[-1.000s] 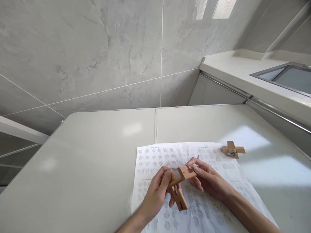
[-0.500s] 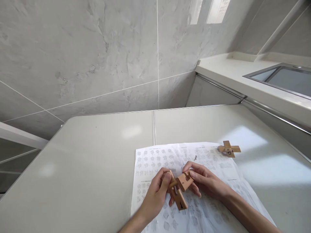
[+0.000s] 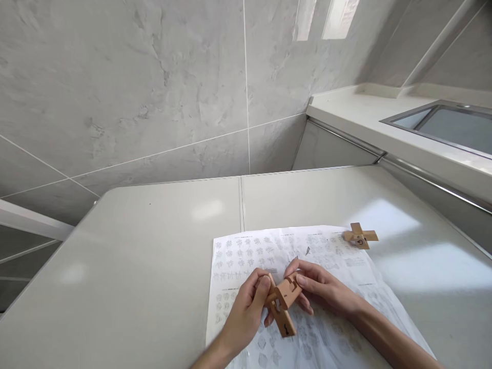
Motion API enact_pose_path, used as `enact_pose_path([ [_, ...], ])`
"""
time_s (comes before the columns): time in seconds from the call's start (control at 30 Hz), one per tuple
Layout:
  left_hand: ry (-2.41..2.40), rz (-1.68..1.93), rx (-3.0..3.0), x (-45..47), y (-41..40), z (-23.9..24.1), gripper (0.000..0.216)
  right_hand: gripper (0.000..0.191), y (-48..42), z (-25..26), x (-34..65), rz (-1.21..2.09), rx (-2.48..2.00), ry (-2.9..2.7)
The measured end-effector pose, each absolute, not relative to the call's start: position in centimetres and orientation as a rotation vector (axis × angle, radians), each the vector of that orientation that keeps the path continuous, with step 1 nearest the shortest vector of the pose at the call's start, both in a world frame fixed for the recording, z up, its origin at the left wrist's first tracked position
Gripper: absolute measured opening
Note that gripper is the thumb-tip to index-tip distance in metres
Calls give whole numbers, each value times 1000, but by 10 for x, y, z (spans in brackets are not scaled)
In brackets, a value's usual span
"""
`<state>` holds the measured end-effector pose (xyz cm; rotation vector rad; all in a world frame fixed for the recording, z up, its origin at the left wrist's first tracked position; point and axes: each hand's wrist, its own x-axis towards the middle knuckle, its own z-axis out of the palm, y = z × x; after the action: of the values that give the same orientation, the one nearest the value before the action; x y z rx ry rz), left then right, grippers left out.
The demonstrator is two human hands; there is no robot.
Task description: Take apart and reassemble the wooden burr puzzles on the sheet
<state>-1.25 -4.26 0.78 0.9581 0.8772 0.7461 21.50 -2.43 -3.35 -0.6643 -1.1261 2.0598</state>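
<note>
Notched block [image 3: 286, 295] had turned, clamped by right hand [image 3: 325, 284] | left hand [image 3: 248, 303] clamped slotted block [image 3: 284, 324] | wooden cross [image 3: 359, 237] lay at two o'clock | sheet [image 3: 282, 247] was part-hidden, print illegible

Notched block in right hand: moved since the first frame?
Yes. Against the far edge of the paper, the notched block in the right hand has moved toward the person, farther from that edge.

no readable text, black marks [image 3: 286, 329] on wooden block [image 3: 282, 321] and wooden cross [image 3: 360, 236], tiny print [image 3: 240, 251] on paper [image 3: 367, 274]
</note>
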Motion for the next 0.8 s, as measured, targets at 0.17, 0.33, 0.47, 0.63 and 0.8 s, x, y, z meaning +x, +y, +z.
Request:
enact_pose_path([
  [0.17,855,737,974,-13,-43,9,49,32,-24,-22,213,2057,-695,-1250],
  [0.33,836,716,967,-14,-43,10,46,35,-26,-16,211,2026,-740,-1325],
  [0.47,834,710,963,-16,-44,8,43,36,-28,-14,209,1998,-789,-1356],
  [0.63,777,702,931,-15,-46,13,39,37,-34,-11,203,1963,-834,-1344],
  [0.8,680,753,843,-17,-45,16,33,37,-42,-15,194,1920,-838,-1292],
])
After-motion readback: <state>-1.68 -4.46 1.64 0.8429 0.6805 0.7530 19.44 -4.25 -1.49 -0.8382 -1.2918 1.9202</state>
